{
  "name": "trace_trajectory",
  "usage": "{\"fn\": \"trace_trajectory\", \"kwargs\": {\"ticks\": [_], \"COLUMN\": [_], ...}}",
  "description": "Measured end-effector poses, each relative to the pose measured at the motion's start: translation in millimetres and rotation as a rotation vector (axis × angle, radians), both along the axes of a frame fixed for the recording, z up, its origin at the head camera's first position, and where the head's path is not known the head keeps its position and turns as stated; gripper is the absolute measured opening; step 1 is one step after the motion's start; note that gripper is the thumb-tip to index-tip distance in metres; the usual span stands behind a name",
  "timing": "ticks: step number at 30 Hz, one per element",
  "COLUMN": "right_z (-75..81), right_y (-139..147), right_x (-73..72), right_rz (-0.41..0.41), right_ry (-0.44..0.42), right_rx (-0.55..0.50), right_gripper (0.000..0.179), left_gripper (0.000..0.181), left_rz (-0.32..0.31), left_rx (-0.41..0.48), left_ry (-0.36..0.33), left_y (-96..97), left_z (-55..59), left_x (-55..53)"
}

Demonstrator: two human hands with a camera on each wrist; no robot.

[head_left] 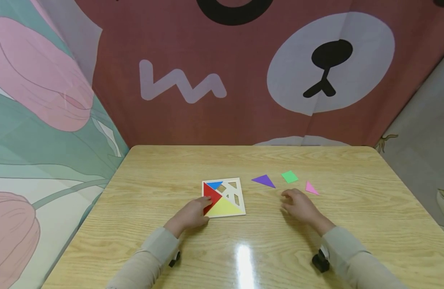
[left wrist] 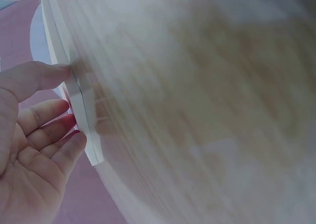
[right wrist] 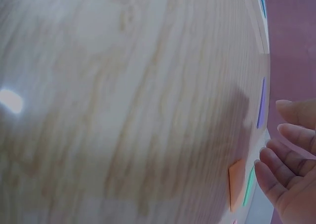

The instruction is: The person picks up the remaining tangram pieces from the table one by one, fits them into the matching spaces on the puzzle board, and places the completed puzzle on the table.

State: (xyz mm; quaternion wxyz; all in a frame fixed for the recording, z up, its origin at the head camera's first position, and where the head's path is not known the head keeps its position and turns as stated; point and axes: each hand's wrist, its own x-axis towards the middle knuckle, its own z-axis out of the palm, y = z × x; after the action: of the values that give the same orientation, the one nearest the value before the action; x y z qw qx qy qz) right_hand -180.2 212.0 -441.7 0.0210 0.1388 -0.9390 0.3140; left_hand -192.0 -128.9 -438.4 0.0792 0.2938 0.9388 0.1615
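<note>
My left hand (head_left: 191, 212) holds the near left corner of a white tangram board (head_left: 242, 200), with fingers over the red triangle (head_left: 211, 196) and the thumb at the near edge. The thumb (left wrist: 49, 77) touches the board's side in the left wrist view. A yellow triangle (head_left: 223, 208) and a small blue triangle (head_left: 214, 185) also lie in the board. Loosely bent and holding nothing, my right hand (head_left: 299, 206) hovers over the table, nearest an orange piece (right wrist: 236, 187); the head view hides that piece behind the hand.
Right of the board lie a purple triangle (head_left: 264, 181), a green square (head_left: 290, 176) and a pink triangle (head_left: 310, 188). The wooden table (head_left: 153, 168) meets a printed cloth (head_left: 171, 120) at its far edge.
</note>
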Motion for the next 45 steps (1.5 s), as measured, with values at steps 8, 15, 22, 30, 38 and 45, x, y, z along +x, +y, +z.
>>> {"fn": "trace_trajectory", "kwargs": {"ticks": [8,15,22,30,38,45], "right_z": [-1.8,-2.9,-4.3,-6.4,-2.5,-1.3], "right_y": [7.3,14.9,21.3,27.2,28.6,29.5], "right_x": [0.8,1.7,1.6,0.5,2.3,2.4], "right_rz": [-0.023,-0.042,-0.058,-0.083,-0.139,-0.179], "right_ry": [0.012,-0.023,-0.029,-0.014,-0.057,-0.101], "right_rx": [0.038,0.043,0.04,0.061,0.102,0.119], "right_gripper": [0.033,0.033,0.031,0.032,0.044,0.051], "left_gripper": [0.05,0.048,0.049,0.049,0.048,0.048], "left_rz": [0.005,-0.014,-0.009,-0.012,0.0,0.022], "left_rx": [0.004,-0.001,0.007,0.01,0.009,0.006], "left_ry": [-0.014,0.013,0.011,0.007,0.008,-0.013], "left_y": [1.0,1.4,1.0,0.3,1.5,2.1], "left_z": [2.6,0.7,-0.2,-1.7,-0.4,0.2], "left_x": [1.3,1.0,1.1,0.6,1.5,0.6]}}
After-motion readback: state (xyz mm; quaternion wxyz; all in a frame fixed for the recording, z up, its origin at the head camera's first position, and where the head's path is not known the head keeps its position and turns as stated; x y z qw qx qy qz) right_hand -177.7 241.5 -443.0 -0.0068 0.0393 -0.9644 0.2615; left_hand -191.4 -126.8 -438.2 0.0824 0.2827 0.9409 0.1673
